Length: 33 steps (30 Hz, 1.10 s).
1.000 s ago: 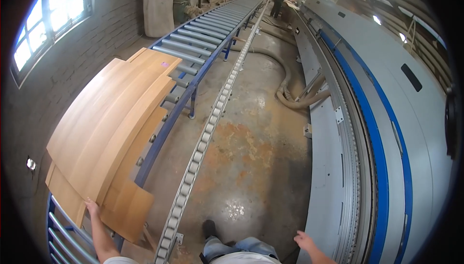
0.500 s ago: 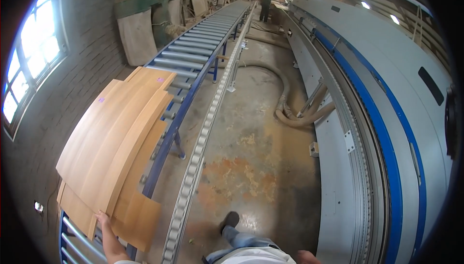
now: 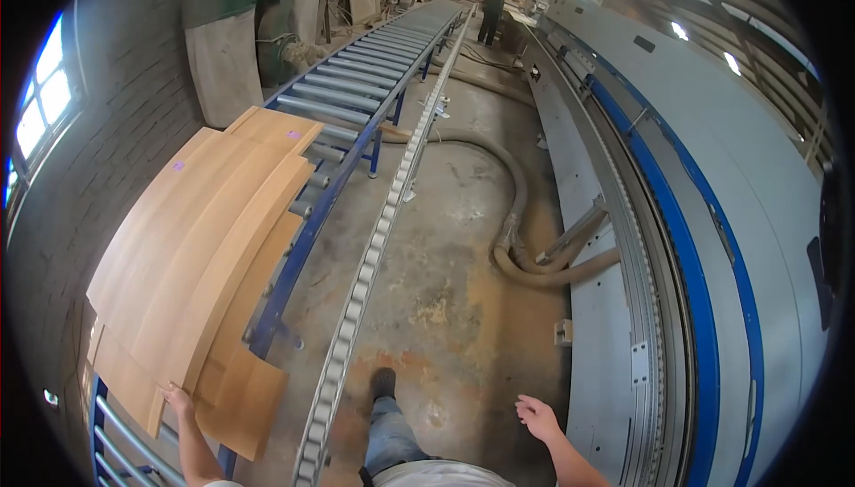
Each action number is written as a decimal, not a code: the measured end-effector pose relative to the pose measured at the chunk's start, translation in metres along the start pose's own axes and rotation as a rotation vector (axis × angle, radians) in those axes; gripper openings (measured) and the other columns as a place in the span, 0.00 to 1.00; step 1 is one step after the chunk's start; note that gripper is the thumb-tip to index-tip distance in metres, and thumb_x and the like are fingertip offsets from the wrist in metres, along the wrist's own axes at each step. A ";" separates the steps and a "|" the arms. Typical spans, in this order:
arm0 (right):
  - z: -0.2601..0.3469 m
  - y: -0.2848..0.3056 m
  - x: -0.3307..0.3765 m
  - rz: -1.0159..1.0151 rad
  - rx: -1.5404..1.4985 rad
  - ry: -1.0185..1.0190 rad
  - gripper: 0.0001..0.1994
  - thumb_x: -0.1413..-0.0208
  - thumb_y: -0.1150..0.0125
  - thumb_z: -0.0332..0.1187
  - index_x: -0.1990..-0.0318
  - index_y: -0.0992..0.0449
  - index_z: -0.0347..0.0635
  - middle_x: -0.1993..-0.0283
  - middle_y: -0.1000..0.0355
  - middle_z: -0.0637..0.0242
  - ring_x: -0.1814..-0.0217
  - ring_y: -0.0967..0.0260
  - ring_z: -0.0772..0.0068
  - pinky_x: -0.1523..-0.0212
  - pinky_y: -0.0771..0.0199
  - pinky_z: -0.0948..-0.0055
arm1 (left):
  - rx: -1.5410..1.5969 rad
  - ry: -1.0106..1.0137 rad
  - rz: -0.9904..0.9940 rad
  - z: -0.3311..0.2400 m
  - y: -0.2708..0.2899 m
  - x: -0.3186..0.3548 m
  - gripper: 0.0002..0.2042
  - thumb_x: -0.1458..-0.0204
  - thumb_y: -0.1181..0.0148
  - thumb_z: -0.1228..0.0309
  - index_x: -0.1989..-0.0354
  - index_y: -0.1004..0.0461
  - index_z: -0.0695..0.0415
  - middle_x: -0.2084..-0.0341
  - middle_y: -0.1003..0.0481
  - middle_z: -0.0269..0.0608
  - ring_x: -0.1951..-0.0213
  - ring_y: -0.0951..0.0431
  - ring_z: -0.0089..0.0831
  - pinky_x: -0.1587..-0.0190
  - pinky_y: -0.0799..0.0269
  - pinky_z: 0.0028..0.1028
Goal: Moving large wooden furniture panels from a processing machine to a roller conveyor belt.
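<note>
Several light-brown wooden panels (image 3: 191,246) lie stacked unevenly at the near left, the upper ones partly overlapping the lower ones. At the stack's near end, my left hand (image 3: 178,398) grips the edge of a panel; some of its fingers are hidden there. My right hand (image 3: 536,417) hangs in the air over the floor at the right, fingers apart and loosely bent, holding nothing. Small purple labels (image 3: 293,135) show on the far part of the panels.
The panels rest on a blue roller conveyor (image 3: 338,95) running into the distance. Beside it runs a narrow rail of small rollers (image 3: 361,286). A long grey machine with a blue stripe (image 3: 686,300) borders the right. A thick hose (image 3: 512,175) crosses the floor (image 3: 445,220). A person (image 3: 491,15) stands far off.
My right hand has come up into view at the lower right. My left hand stays at the panel edge. The view has shifted, and my leg appears farther left.
</note>
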State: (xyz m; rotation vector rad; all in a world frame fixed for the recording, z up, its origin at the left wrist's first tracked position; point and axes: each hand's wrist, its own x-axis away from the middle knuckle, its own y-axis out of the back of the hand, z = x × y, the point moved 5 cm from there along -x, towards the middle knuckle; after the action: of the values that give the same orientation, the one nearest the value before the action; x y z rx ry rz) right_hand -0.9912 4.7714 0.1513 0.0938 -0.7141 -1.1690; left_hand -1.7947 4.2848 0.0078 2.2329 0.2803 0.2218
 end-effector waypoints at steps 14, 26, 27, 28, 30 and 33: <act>-0.053 0.044 -0.192 0.228 0.412 -0.436 0.19 0.47 0.40 0.35 0.48 0.26 0.38 0.67 0.24 0.60 0.76 0.28 0.74 0.71 0.25 0.71 | -0.457 -0.108 0.178 -0.290 -0.227 0.029 0.30 0.36 0.62 0.59 0.36 0.54 0.74 0.37 0.49 0.69 0.37 0.44 0.59 0.32 0.50 0.43; 0.017 0.123 -0.528 0.285 0.209 -0.367 0.15 0.46 0.43 0.36 0.53 0.23 0.40 0.70 0.24 0.60 0.73 0.26 0.71 0.68 0.24 0.68 | 0.266 0.029 0.067 -0.525 -0.424 0.015 0.30 0.37 0.58 0.58 0.39 0.48 0.76 0.44 0.37 0.72 0.42 0.35 0.57 0.40 0.38 0.41; 0.057 0.143 -0.575 0.178 0.153 -0.416 0.14 0.45 0.44 0.37 0.55 0.22 0.42 0.71 0.24 0.60 0.72 0.25 0.70 0.67 0.24 0.67 | 0.322 0.055 0.029 -0.539 -0.439 0.018 0.27 0.38 0.57 0.59 0.42 0.44 0.74 0.48 0.35 0.69 0.46 0.32 0.56 0.44 0.35 0.41; 0.115 0.157 -0.611 0.105 0.183 -0.431 0.12 0.46 0.44 0.36 0.58 0.21 0.42 0.74 0.26 0.63 0.72 0.27 0.72 0.68 0.26 0.68 | 0.370 0.077 -0.017 -0.553 -0.445 0.019 0.24 0.38 0.55 0.61 0.45 0.40 0.73 0.51 0.32 0.67 0.49 0.30 0.54 0.47 0.33 0.40; 0.129 0.232 -0.677 0.023 0.336 -0.136 0.14 0.43 0.43 0.30 0.50 0.27 0.38 0.74 0.34 0.73 0.78 0.38 0.82 0.79 0.37 0.79 | -0.057 -0.017 0.086 -0.611 -0.511 0.034 0.21 0.40 0.52 0.63 0.48 0.36 0.70 0.56 0.29 0.63 0.53 0.27 0.52 0.51 0.30 0.39; 0.296 0.229 -0.771 -0.064 -0.173 -0.141 0.16 0.42 0.46 0.28 0.46 0.30 0.36 0.72 0.35 0.78 0.75 0.40 0.88 0.79 0.42 0.83 | -0.588 -0.390 0.141 -0.669 -0.524 0.023 0.21 0.43 0.47 0.63 0.48 0.36 0.68 0.59 0.28 0.60 0.56 0.25 0.48 0.56 0.28 0.40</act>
State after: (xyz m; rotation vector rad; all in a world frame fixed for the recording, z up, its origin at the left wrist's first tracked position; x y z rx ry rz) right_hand -1.1253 5.6176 0.1217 -0.1128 -0.7342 -1.3032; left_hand -2.0081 5.1078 0.0152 1.6635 -0.1435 -0.0578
